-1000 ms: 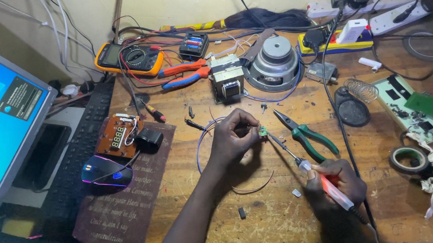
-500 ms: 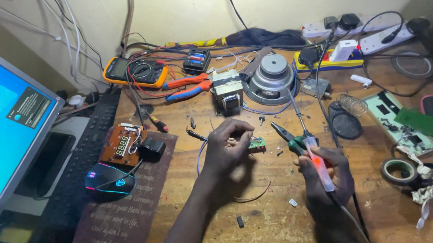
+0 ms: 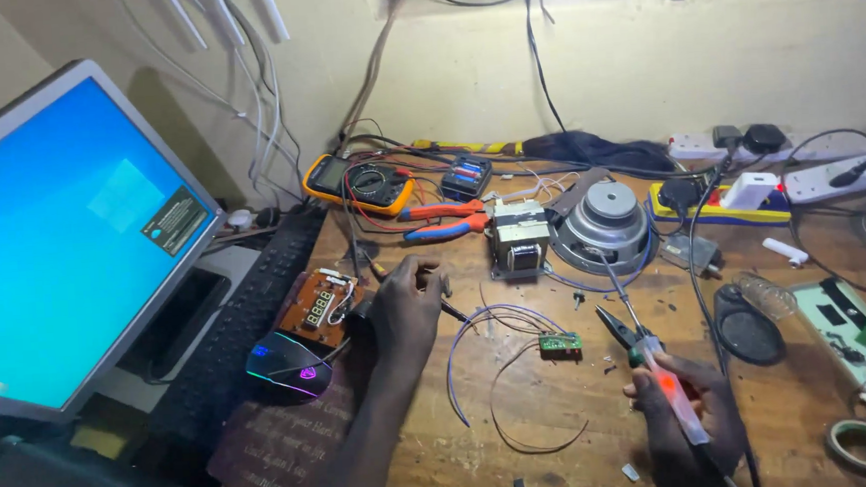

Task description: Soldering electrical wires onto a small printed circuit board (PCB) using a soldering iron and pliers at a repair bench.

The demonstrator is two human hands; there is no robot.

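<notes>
Looking down on a cluttered wooden tabletop (image 3: 564, 416), a person works with two bare hands. On the near right, the right hand (image 3: 679, 424) has its grip clenched around a soldering iron with an orange and white handle (image 3: 662, 385), its thin metal tip angled up and away toward the far side. Left of centre, the left hand (image 3: 407, 310) rests knuckles up with fingers curled at the edge of a dark mat; whether it is grasping anything cannot be told. Between the hands, apart from both, lies a small green circuit board (image 3: 560, 342) with thin blue and purple wires (image 3: 479, 341) looping from it. Just left of the left hand sit a brown circuit board with a digit display (image 3: 319, 306) and a black computer mouse with glowing coloured edges (image 3: 288, 365). Farther away stand a grey metal transformer (image 3: 519, 240), a round silver speaker (image 3: 604, 225), red-handled pliers (image 3: 447, 221) and an orange multimeter (image 3: 361, 183). A lit blue computer monitor (image 3: 62, 246) fills the left.
</notes>
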